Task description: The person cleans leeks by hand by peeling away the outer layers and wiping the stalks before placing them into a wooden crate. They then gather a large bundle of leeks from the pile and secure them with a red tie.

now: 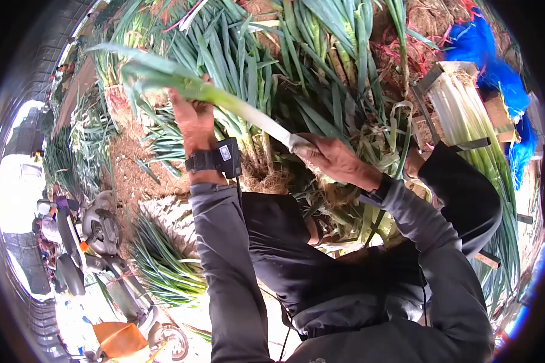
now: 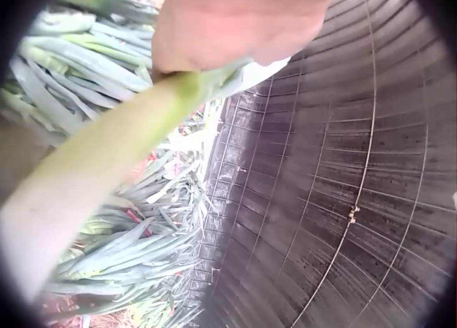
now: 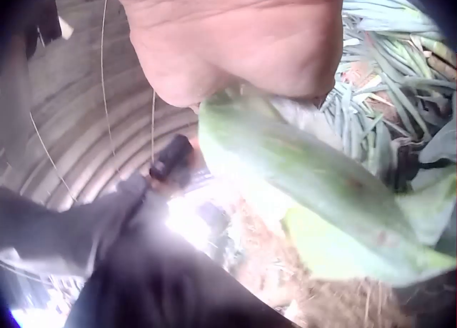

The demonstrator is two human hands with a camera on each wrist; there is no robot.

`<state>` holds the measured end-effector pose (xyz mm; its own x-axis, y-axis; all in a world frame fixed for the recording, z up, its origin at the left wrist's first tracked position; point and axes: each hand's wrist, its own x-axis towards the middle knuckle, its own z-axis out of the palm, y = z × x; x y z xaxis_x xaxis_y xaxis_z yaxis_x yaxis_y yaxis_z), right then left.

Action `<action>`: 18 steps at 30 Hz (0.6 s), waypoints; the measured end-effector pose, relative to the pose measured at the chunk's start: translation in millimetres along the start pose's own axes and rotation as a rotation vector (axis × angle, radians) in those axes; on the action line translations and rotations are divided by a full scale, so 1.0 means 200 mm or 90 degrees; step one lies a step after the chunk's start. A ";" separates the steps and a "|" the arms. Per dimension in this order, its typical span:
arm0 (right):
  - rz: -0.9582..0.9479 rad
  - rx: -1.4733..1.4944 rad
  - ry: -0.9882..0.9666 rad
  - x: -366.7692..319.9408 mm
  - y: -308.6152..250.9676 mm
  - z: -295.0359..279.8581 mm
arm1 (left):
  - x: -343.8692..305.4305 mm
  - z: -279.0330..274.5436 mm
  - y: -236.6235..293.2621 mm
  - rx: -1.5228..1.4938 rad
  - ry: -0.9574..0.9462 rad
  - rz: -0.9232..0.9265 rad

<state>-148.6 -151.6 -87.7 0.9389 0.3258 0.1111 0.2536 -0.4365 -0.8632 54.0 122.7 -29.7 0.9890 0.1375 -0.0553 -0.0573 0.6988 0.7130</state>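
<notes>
One long green onion (image 1: 251, 114) with a white stem slants across in front of the person in the head view, its green leaves at the upper left. My left hand (image 1: 194, 124) holds it near where the leaves begin; in the left wrist view the pale stem (image 2: 93, 160) runs up under that hand (image 2: 239, 24). Around the white lower end, my right hand (image 1: 333, 158) has its fingers curled. A broad green leaf (image 3: 300, 171) hangs just below the right hand (image 3: 243, 42) in the right wrist view. The fingertips of both hands are partly hidden.
Bundles of green onions (image 1: 339, 36) lie beyond the hands. At right, trimmed white-stemmed ones (image 1: 466, 112) are stacked in a frame beside blue netting (image 1: 505, 85). Another pile (image 1: 163, 260) sits at lower left, near a motorbike (image 1: 112, 266). A ribbed dark wall (image 2: 343, 156) curves alongside.
</notes>
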 end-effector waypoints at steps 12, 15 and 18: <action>0.064 0.155 -0.059 -0.14 -0.17 -0.07 | 0.24 -0.23 -0.23 -0.100 0.175 -0.101; -0.001 -0.101 0.014 -0.40 -0.26 -0.17 | 0.23 -0.23 -0.27 -0.081 0.237 -0.097; 0.081 -0.184 -0.001 -0.62 -0.46 -0.29 | 0.13 -0.13 -0.34 0.010 0.171 0.007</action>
<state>-274.2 -201.0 6.7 0.9669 0.2550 0.0097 0.1900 -0.6942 -0.6942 80.2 97.8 -97.8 0.9162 0.3285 -0.2295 -0.0642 0.6856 0.7251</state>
